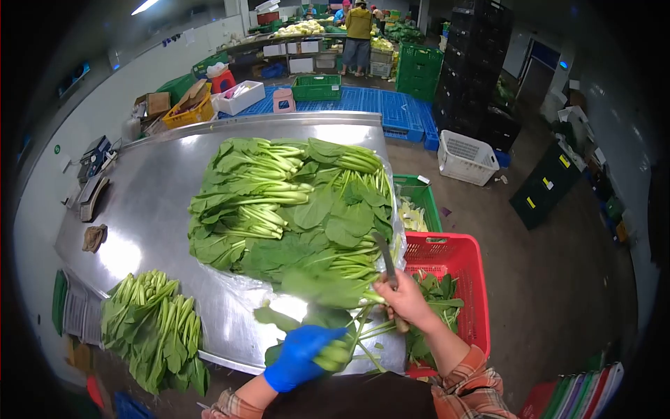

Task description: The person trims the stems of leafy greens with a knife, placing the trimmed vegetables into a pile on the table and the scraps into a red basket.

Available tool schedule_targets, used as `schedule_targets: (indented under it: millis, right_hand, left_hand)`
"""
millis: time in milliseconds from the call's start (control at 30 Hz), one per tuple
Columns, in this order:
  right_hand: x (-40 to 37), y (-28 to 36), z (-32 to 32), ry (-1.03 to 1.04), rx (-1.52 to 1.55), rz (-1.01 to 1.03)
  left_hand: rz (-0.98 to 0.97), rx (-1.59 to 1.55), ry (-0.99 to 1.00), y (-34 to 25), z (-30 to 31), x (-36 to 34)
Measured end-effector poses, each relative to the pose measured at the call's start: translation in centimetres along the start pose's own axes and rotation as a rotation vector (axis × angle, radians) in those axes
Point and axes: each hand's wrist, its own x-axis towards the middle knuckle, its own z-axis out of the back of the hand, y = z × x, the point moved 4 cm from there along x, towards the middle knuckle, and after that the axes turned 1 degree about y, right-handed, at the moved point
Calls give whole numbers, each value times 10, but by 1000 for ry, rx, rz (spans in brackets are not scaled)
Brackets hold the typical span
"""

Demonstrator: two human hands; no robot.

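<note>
My left hand (299, 356), in a blue glove, grips the pale stem end of a bunch of leafy greens (326, 322) at the near edge of the steel table (150, 202). My bare right hand (406, 299) holds a knife (385, 257) with its blade pointing up and away, just right of the bunch. A big pile of the same greens (293, 209) lies on clear plastic in the middle of the table. A smaller stack of greens (152, 328) lies at the table's near left corner.
A red crate (469, 279) holding leaf scraps stands at the table's right, with a green crate (417, 199) behind it. A white basket (466, 157), blue pallets (377, 105) and stacked dark crates (474, 63) are farther off. A person (359, 35) stands at a far table.
</note>
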Motion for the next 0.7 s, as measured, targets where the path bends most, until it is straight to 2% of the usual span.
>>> schedule_targets:
  millis: [67, 133, 233, 300, 333, 367, 400, 433, 500, 600, 633, 700]
  right_hand:
    - [-11, 5, -23, 169, 157, -121]
    - [-12, -7, -39, 275, 363, -239]
    - [-13, -14, -52, 331, 411, -250]
    - [-4, -22, -45, 198, 231, -132]
    - [1, -26, -42, 134, 140, -71]
    - [3, -23, -34, -48, -219, 126]
    - [2, -24, -34, -32, -367, 296]
    - [-2, -27, -35, -15, -513, 466]
    - [-15, -19, -46, -22, -750, 775]
    - [-21, -13, -56, 35, -850, 703]
    - [-16, -20, -56, 22, -848, 759]
    - [-13, -24, -56, 19, -843, 731]
  left_hand:
    - [-120, 210, -59, -8, -15, 8]
    - [-60, 348, -106, 9, -28, 10]
    - [244, 230, -11, 36, -30, 11]
    - [419, 65, 34, 51, -34, 5]
    - [551, -135, -8, 57, -34, -1]
    - [680, -334, -52, 62, -34, -7]
    - [804, -537, -101, 66, -34, -12]
    - [903, -608, -129, 65, -31, -14]
    - [941, -689, -160, 68, -33, -16]
    - [941, -721, -176, 66, -37, -15]
    - [931, -714, -180, 64, -37, -14]
    - [932, -686, -164, 62, -35, -13]
